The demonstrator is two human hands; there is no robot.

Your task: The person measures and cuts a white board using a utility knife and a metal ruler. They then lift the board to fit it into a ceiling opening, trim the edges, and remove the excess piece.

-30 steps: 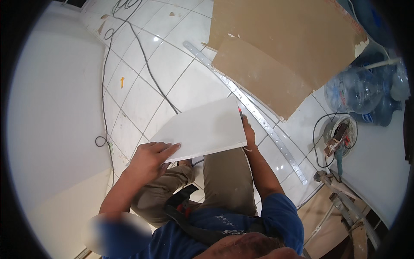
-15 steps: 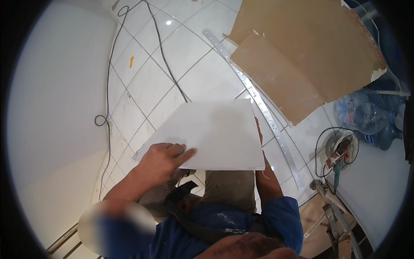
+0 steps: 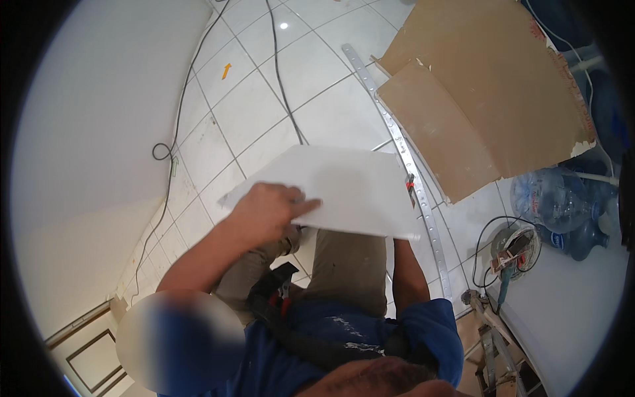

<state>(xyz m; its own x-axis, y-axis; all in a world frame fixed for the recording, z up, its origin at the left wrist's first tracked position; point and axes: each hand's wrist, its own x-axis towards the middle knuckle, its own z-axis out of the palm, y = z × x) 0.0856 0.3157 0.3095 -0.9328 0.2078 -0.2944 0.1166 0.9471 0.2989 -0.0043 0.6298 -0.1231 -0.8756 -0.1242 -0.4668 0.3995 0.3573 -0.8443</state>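
Observation:
A white flat board [image 3: 357,198] with slanted sides spans the space above my knees, tilted a little. My left hand [image 3: 268,208] lies palm down over its left part, the thumb stretched apart from the other fingers, which are partly bent. My right forearm runs under the board's right near corner, and that hand is hidden behind the board. At the right edge, where that hand is, a small red and black tool [image 3: 411,188] sticks out, moving along with it; its exact kind is hard to make out.
A long perforated metal strip [image 3: 403,149] lies on the tiled floor beside brown cardboard sheets [image 3: 489,86]. Large water bottles [image 3: 555,198], a bucket with a corded tool [image 3: 516,255] and a stepladder [image 3: 496,337] stand to the right. Black cable [image 3: 281,79] crosses the tiles; a wall [image 3: 99,132] bounds the left.
The board's near edge has risen and tilted. My left hand has slid up and right over the board. More of the red and black tool shows at the right edge.

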